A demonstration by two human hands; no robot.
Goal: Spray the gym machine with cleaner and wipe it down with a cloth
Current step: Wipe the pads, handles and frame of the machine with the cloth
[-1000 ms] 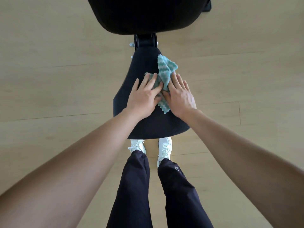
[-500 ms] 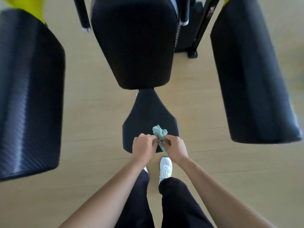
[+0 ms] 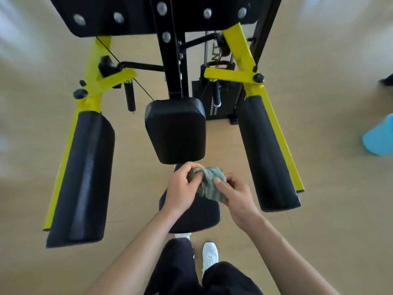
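A green and teal cloth (image 3: 209, 184) is bunched up between both hands above the black seat pad (image 3: 197, 216) of the gym machine. My left hand (image 3: 184, 189) grips the cloth's left side with curled fingers. My right hand (image 3: 235, 193) pinches its right side. Behind the seat stands the black back pad (image 3: 175, 130). Two long black arm pads, one on the left (image 3: 85, 177) and one on the right (image 3: 265, 154), hang on yellow frame arms (image 3: 244, 52). No spray bottle is in view.
The black centre post (image 3: 170, 56) and the weight stack (image 3: 212, 99) rise behind the pads. A blue object (image 3: 379, 139) lies on the light wooden floor at the far right. My legs and a white shoe (image 3: 210, 254) are below the seat.
Both hands lifted the cloth off the seat pad and bunched it between them. My head rose, bringing the back pad, arm pads and yellow frame into view.
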